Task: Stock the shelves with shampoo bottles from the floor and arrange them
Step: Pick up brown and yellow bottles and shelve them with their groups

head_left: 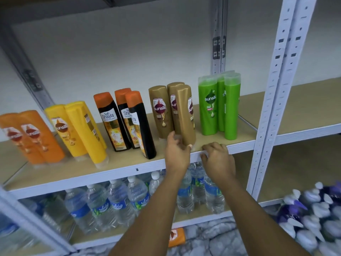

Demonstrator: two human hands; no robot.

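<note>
Floor: orange bottle (176, 237) is lying unstocked.
Left hand (177, 153): gripping gold bottle (185, 115), setting it down by two others.
Right hand (217, 156): fingers curling over shelf edge (129, 169).
Shelf: five colour groups are standing arranged.

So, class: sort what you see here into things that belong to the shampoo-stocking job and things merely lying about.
Part of the job:
- gold bottle, gripped by the left hand
- right hand, resting on the shelf edge
- orange bottle on the floor
- green bottles, black bottles, yellow bottles, already shelved

Just lying about:
- water bottles on the lower shelf
- purple and white packs
</note>
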